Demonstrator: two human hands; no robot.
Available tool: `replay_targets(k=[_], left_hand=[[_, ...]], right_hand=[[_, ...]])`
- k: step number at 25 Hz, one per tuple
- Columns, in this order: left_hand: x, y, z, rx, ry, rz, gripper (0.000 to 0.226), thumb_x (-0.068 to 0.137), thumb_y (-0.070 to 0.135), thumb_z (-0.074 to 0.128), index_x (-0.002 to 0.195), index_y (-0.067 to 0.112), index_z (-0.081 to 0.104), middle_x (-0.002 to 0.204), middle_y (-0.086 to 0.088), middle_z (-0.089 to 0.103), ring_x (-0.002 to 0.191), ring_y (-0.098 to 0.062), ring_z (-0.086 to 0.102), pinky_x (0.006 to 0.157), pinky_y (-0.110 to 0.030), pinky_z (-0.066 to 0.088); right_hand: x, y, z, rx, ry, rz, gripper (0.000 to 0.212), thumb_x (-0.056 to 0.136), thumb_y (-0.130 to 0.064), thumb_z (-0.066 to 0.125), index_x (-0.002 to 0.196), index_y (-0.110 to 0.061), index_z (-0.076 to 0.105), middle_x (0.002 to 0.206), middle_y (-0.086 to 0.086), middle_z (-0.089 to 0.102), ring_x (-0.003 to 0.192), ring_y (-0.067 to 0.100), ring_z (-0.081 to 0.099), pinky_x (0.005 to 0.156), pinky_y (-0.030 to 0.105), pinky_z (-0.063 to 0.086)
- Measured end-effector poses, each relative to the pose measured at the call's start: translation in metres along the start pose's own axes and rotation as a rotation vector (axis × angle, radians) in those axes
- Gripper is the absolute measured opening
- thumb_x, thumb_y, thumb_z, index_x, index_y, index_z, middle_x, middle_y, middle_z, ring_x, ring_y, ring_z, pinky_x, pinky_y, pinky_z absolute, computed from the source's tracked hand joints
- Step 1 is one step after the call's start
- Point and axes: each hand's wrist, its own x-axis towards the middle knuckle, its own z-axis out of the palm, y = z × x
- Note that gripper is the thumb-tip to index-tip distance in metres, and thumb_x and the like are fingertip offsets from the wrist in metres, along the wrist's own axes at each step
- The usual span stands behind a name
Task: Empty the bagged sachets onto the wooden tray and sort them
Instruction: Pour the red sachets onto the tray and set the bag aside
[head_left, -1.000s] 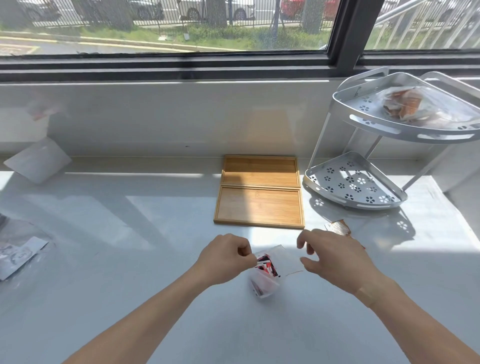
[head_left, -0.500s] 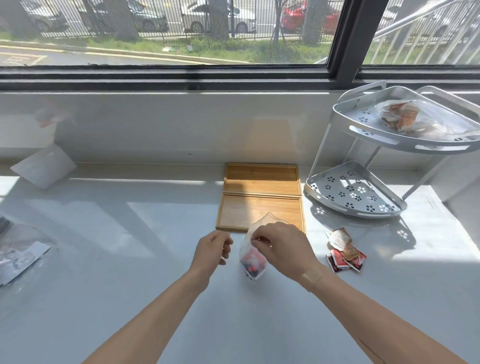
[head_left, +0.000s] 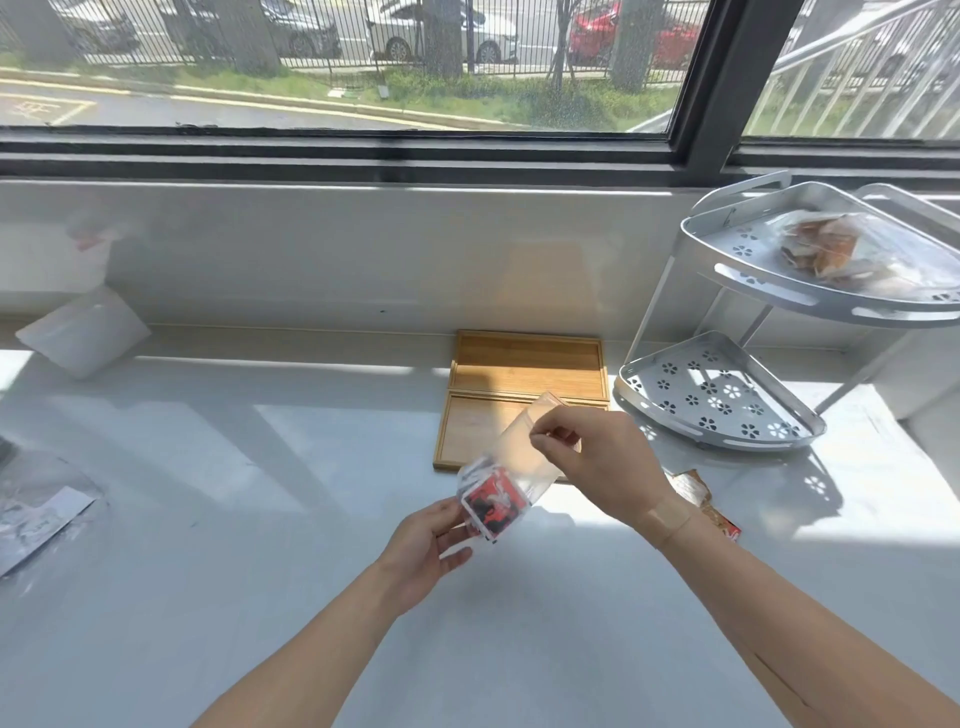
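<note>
Bag: a clear plastic bag (head_left: 511, 457) was held in the air above the worktop (head_left: 260, 519), just over the near edge of the wooden tray; its mouth was tilted up toward the tray, its bottom down toward the person.
Sachets: red, black and white sachets (head_left: 493, 503) sat bunched in the bag's lower end, none yet on the tray.
Right hand: the right hand (head_left: 597, 462) had its fingers pinched on the bag's upper edge, likely to pull the mouth apart.
Left hand: the left hand (head_left: 431, 540) steadied the filled bottom, thumb and fingertips closed lightly on it, the other fingers loose; this looked like a hold for tipping the contents out.
Wooden tray: the wooden tray (head_left: 524, 374), with two compartments, lay against the back edge of the worktop, both compartments bare as far as could be seen.
Loose sachets: a few brown and red sachets (head_left: 698, 496) lay on the worktop right of the tray, partly hidden by the right wrist.
Corner rack: a white two-tier rack (head_left: 727, 410) stood at the right back corner, another filled bag (head_left: 841, 249) on its upper tier.
Stage: opening appeared under way; emptying and sorting remained.
</note>
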Motion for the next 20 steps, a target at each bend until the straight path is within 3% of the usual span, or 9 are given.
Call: replay_targets(k=[7,11,14,20], left_hand=[[0.019,0.019,0.011,0.053,0.127,0.061,0.015,0.090,0.018,0.067,0.104,0.014,0.071,0.093,-0.003,0.073,0.084,-0.015,0.066,0.071,-0.029,0.046],[0.036,0.034,0.018,0.097,0.243,0.084,0.004,0.091,0.012,0.066,0.094,0.013,0.068,0.087,-0.005,0.068,0.077,-0.016,0.062,0.066,-0.028,0.048],[0.042,0.062,0.010,0.183,0.304,0.166,0.005,0.091,0.010,0.064,0.087,0.013,0.066,0.080,-0.003,0.067,0.073,-0.015,0.062,0.065,-0.027,0.049],[0.053,0.122,0.008,0.554,0.356,0.293,0.010,0.091,0.012,0.065,0.081,0.014,0.065,0.073,-0.001,0.064,0.069,-0.015,0.062,0.066,-0.027,0.051]], right_hand=[[0.025,0.021,0.009,0.102,-0.024,0.055,0.012,0.087,-0.025,0.067,0.091,-0.036,0.067,0.068,-0.014,0.064,0.068,0.002,0.059,0.065,0.020,0.045],[0.045,0.040,0.013,0.068,-0.033,0.105,0.008,0.086,-0.027,0.066,0.084,-0.035,0.065,0.067,-0.014,0.065,0.070,0.009,0.062,0.069,0.031,0.051],[0.063,0.067,0.018,0.021,-0.016,0.241,0.008,0.083,-0.029,0.066,0.075,-0.031,0.063,0.070,-0.011,0.067,0.076,0.014,0.064,0.072,0.032,0.051],[0.085,0.113,0.052,0.145,-0.126,0.536,0.010,0.080,-0.025,0.068,0.071,-0.021,0.067,0.069,-0.005,0.074,0.071,0.014,0.065,0.060,0.024,0.043]])
